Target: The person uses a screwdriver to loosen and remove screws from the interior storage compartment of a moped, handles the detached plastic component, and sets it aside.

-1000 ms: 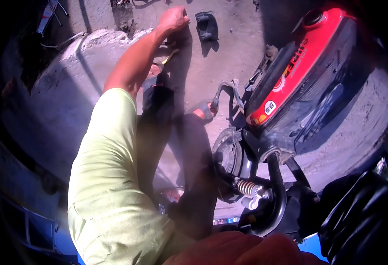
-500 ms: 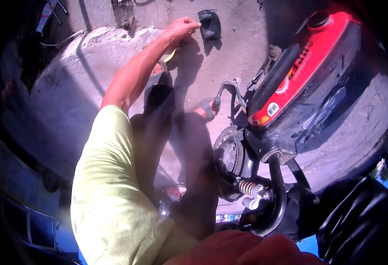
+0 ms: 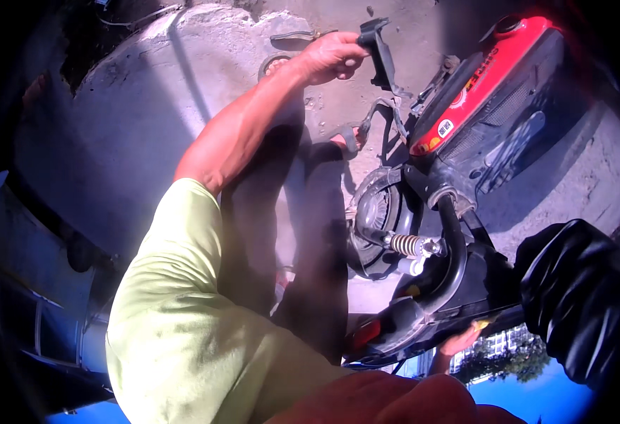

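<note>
Fingers (image 3: pixel 347 65) of the left hand (image 3: pixel 330 56) are pinched on the upper end of a black plastic cover (image 3: pixel 384 65), which is held between that hand and a red tank-shaped cowling (image 3: pixel 451 116). Whether the cover's lower end is touching the concrete ground (image 3: pixel 112 141) cannot be told. The cowling is fitted at its far end with a round black cap (image 3: pixel 509 25), and whatever is enclosed is hidden by the shell. Its side is lined by a dark mesh-textured panel (image 3: pixel 458 145). Nearer, a coil-spring shock absorber (image 3: pixel 405 245) is mounted between a wheel hub (image 3: pixel 377 210) and a curved black tube (image 3: pixel 457 247). A plier-like tool (image 3: pixel 294 35) is laid just beyond the left wrist. One sandaled foot (image 3: pixel 276 65) is partly covered by the forearm; the other (image 3: pixel 352 139) is placed near a bent metal lever (image 3: pixel 384 113). Toward the lower edge, a second hand (image 3: pixel 458 342) is seen near a small yellow object (image 3: pixel 481 325); whether its grip is closed, or whether it is the person's own right one, cannot be told. Wrinkled black sheeting (image 3: pixel 571 297) is seen at the right.
</note>
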{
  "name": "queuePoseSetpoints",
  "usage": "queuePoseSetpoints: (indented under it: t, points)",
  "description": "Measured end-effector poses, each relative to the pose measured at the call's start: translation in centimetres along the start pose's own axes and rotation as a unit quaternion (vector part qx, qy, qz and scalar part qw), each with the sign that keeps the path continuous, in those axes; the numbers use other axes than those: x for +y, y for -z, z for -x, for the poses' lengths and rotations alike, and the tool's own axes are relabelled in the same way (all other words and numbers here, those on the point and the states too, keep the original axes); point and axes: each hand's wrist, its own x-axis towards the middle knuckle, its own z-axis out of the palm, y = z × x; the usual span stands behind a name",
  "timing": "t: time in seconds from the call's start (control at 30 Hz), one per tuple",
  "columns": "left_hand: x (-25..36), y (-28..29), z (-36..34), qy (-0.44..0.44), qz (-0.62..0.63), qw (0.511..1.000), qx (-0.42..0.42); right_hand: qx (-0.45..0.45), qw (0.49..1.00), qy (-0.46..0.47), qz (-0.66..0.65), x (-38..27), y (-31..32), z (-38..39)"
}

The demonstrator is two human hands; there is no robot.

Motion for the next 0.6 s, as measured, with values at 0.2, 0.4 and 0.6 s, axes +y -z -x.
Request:
queuePoseSetpoints:
  t: [0.2, 0.4, 0.6]
  points:
    - [1.6, -4.5, 14.0, 0.012, 0.053, 0.984, -0.169, 0.007, 0.999, -0.043, -0.028, -3.6, -1.6, -1.0]
    - [2.9, -10.8, 22.0, 0.003, 0.092, 0.979, -0.181, -0.001, 0.978, -0.107, -0.178, -6.5, -3.1, 0.5]
    - [2.4, -17.9, 26.8, 0.072, 0.23, 0.915, -0.324, 0.087, 0.983, 0.002, -0.163, -5.1, -3.4, 2.1]
